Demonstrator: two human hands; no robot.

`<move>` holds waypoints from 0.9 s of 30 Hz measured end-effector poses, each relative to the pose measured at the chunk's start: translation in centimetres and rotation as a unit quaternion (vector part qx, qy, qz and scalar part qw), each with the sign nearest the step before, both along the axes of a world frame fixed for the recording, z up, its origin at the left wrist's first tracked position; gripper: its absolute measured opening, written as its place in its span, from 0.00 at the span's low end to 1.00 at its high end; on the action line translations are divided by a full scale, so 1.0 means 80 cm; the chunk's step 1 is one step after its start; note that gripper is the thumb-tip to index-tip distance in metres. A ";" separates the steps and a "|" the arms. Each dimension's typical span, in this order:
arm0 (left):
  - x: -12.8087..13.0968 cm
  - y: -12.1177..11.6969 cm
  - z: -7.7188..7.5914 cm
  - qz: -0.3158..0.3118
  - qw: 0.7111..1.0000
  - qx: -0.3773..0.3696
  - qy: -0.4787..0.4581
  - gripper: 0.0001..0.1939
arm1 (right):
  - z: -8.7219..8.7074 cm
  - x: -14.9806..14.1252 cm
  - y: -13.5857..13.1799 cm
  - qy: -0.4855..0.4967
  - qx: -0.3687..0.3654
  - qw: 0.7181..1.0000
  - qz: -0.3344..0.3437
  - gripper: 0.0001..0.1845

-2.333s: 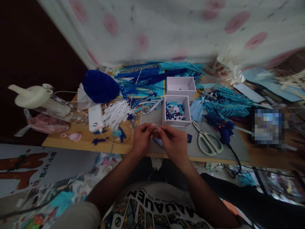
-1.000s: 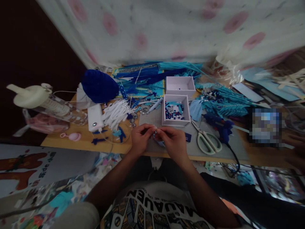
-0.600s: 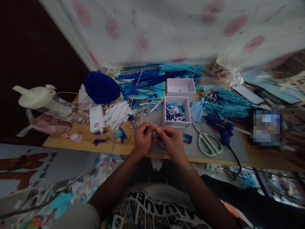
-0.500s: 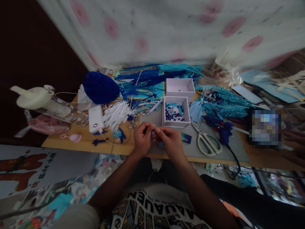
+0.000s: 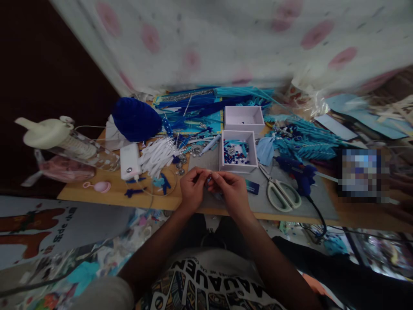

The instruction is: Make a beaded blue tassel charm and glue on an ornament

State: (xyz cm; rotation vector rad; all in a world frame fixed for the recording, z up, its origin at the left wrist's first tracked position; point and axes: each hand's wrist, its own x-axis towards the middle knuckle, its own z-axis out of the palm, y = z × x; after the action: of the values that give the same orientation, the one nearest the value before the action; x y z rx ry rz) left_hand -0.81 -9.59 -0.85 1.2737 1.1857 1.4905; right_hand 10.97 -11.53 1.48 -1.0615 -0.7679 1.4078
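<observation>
My left hand (image 5: pixel 194 187) and my right hand (image 5: pixel 229 189) meet over the front of the grey mat, thumbs and fingertips pinched together. Between them is something tiny, too small and dark to name. Just behind the hands stands a white box (image 5: pixel 222 160) holding red, blue and silver beads, with a second white box (image 5: pixel 244 125) at its back. To the right of my right hand lie a dark card (image 5: pixel 252 187), scissors with pale handles (image 5: pixel 280 196) and a blue glue gun (image 5: pixel 298 172). A light blue tassel (image 5: pixel 265 150) rests beside the bead box.
White strips (image 5: pixel 158 157), a white power bank (image 5: pixel 129 162) and a dark blue velvety bundle (image 5: pixel 137 119) sit to the left. Farther left a bottle (image 5: pixel 74 144) leans over. Turquoise fuzzy stems (image 5: pixel 306 140) are heaped at the back right. Another person's hand (image 5: pixel 400 189) shows at the right edge.
Both hands stay in nearly the same place, fingertips still together with a slight shift of the fingers. The red light on the glue gun no longer shows.
</observation>
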 end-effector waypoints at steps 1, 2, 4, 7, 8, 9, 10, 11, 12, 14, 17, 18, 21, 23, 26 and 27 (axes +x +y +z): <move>0.000 -0.001 0.000 -0.002 1.000 0.002 0.002 0.13 | 0.000 0.000 0.000 0.004 -0.003 1.000 0.001 0.16; -0.001 -0.001 0.000 -0.004 1.000 0.004 0.002 0.14 | 0.000 0.001 0.000 0.009 -0.005 1.000 0.002 0.16; -0.001 -0.003 0.000 -0.014 1.000 0.009 0.001 0.14 | -0.001 0.001 0.001 0.018 -0.010 1.000 0.003 0.16; -0.003 -0.006 0.001 -0.034 0.999 0.012 0.000 0.12 | -0.004 0.002 0.001 0.030 -0.011 0.999 0.004 0.16; -0.004 -0.006 0.002 -0.040 0.999 0.013 0.002 0.11 | -0.005 0.002 0.001 0.032 -0.011 0.999 0.004 0.15; -0.006 -0.006 0.002 -0.046 0.999 0.015 0.007 0.10 | -0.005 0.003 0.001 0.034 -0.010 0.999 0.005 0.15; -0.007 -0.005 0.002 -0.052 0.998 0.018 0.012 0.10 | -0.006 0.004 0.001 0.034 -0.009 0.999 0.006 0.15; -0.009 -0.004 0.002 -0.058 0.998 0.022 0.019 0.09 | -0.006 0.005 0.001 0.033 -0.008 0.999 0.009 0.15; -0.011 -0.002 0.002 -0.064 0.997 0.029 0.026 0.08 | -0.006 0.007 0.001 0.031 -0.006 0.999 0.013 0.15; -0.016 0.002 0.003 -0.079 0.995 0.045 0.039 0.07 | -0.005 0.010 0.002 0.024 -0.003 0.999 0.027 0.14; -0.023 0.007 0.004 -0.098 0.991 0.065 0.057 0.05 | -0.005 0.016 0.003 0.011 0.002 0.999 0.047 0.15; -0.025 0.008 0.005 -0.101 0.990 0.070 0.064 0.05 | -0.004 0.017 0.003 0.010 0.004 0.999 0.052 0.15; -0.029 0.010 0.008 -0.103 0.987 0.085 0.085 0.05 | -0.003 0.021 0.004 0.012 0.008 0.998 0.065 0.15; -0.031 0.011 0.011 -0.110 0.985 0.096 0.093 0.05 | -0.001 0.022 0.005 0.010 0.007 0.997 0.070 0.14; -0.036 0.013 0.015 -0.124 0.980 0.111 0.110 0.05 | 0.002 0.024 0.005 0.001 0.002 0.997 0.079 0.14; -0.037 0.014 0.017 -0.127 0.978 0.115 0.118 0.05 | 0.003 0.024 0.005 -0.002 0.002 0.996 0.084 0.14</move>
State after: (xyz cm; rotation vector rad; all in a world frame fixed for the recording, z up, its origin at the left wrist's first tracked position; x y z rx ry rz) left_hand -3.80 -8.44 0.48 1.7298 0.9687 1.3426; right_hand 12.89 -11.11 1.72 -1.0159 -0.8798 1.5442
